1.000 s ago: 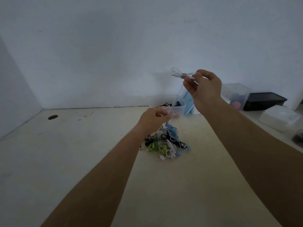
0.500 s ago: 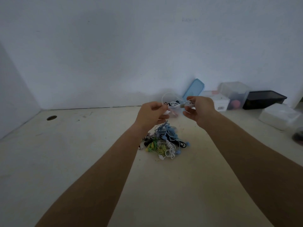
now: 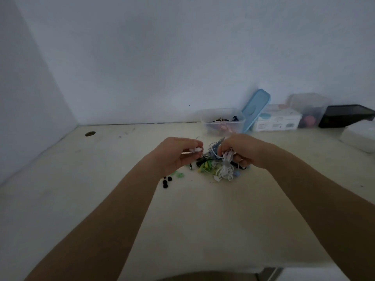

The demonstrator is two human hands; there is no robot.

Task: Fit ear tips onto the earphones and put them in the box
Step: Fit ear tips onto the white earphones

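A tangle of earphones (image 3: 218, 169) in white, blue, green and black lies on the pale table (image 3: 203, 220). My left hand (image 3: 174, 155) pinches the white earbuds (image 3: 195, 149) of one pair just left of the pile. Over the pile, my right hand (image 3: 241, 149) grips that pair's bundled white cable (image 3: 227, 159). Loose black ear tips (image 3: 166, 181) and green ear tips (image 3: 178, 175) lie beside my left wrist. The clear box (image 3: 223, 120) with several earphones inside stands behind the pile by the wall.
A blue lid (image 3: 255, 107) leans on the wall beside the clear box. To its right stand a white carton (image 3: 277, 120), a clear container (image 3: 308, 110), a black tray (image 3: 347, 115) and a white box (image 3: 359, 134). A round hole (image 3: 90, 134) pierces the table at far left.
Both hands came down from chest height to just above the pile, and the white cable stretched between them is now gathered in my right hand. The camera tilted down.
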